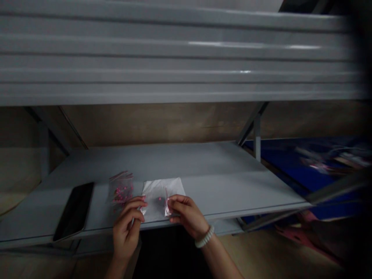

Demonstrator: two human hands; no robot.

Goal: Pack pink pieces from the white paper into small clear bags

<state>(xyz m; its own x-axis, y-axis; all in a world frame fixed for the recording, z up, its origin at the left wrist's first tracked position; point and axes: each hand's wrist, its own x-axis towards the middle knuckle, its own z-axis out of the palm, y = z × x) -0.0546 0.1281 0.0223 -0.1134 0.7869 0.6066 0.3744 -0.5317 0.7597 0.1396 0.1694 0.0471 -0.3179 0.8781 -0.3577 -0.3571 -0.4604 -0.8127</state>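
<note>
My right hand, with a pale beaded bracelet at the wrist, pinches a small clear plastic bag. Shiny clear plastic with a bit of pink also shows at the closed fingertips of my left hand. Whether both hands grip one bag or two pieces, I cannot tell. Beneath them lies a crinkled white sheet at the front edge of the grey shelf. One small pink bead appears between the hands. Just beyond my left hand is a clear zip bag of pink beads.
A dark tablet or phone lies left on the grey shelf board. A ribbed grey upper shelf spans above the hands. Metal braces stand at the sides. To the right, a blue surface carries blurred plastic-looking items.
</note>
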